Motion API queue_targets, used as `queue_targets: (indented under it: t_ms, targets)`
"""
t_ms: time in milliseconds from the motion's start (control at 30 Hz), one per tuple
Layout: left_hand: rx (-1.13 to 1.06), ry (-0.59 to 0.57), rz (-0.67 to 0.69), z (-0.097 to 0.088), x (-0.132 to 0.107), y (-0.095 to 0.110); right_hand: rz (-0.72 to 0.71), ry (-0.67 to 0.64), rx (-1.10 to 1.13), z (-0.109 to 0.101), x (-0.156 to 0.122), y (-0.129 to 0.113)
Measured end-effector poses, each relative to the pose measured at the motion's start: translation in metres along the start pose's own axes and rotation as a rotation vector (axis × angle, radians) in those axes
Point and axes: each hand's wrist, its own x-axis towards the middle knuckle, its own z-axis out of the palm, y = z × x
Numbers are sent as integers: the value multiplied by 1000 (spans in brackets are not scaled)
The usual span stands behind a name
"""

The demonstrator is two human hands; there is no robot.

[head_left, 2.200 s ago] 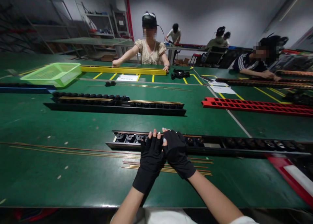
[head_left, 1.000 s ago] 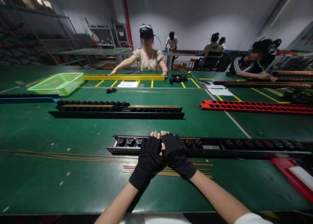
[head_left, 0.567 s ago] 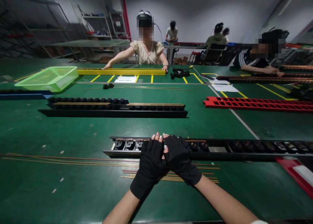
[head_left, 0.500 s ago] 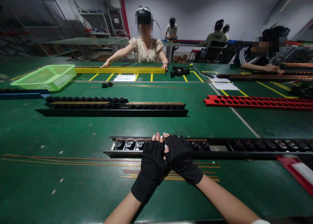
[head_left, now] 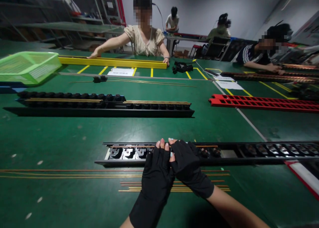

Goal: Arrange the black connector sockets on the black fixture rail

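Observation:
A long black channel rail [head_left: 149,163] lies across the table in front of me, with a row of black socket modules [head_left: 129,152] in it. A thin copper rod [head_left: 206,146] runs along the modules. My left hand [head_left: 159,171], in a black fingerless glove, lies flat over the rail with its fingers stretched out across the modules. Beside it my right hand [head_left: 188,158], gloved alike, rests palm down on the rail, its thumb near the left fingers. Both hands press on top and cover the rod and modules beneath them.
Loose brass and copper rods [head_left: 74,173] lie on the green table before the rail. Beyond stand another black rail [head_left: 104,112], a green basket [head_left: 47,67], a red frame [head_left: 264,102] and a yellow rail [head_left: 112,62] under a co-worker's hands. A red-edged piece [head_left: 302,178] is at right.
The view has tilted down and shifted slightly, so things appear moved in the picture. Both hands stay on the same stretch of rail, with little visible change in their pose.

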Motion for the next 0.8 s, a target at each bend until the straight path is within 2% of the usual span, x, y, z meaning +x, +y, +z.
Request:
queue_targets:
  t_ms: [100,400,800]
  targets:
    - [12,14,-2,-1,0,0,2,-1,-5,0,-1,0]
    - [-11,177,-43,7,3,5,-6,-4,-31,0,0,-1]
    - [-14,170,-81,7,6,5,-20,-23,-29,-1,-3,1]
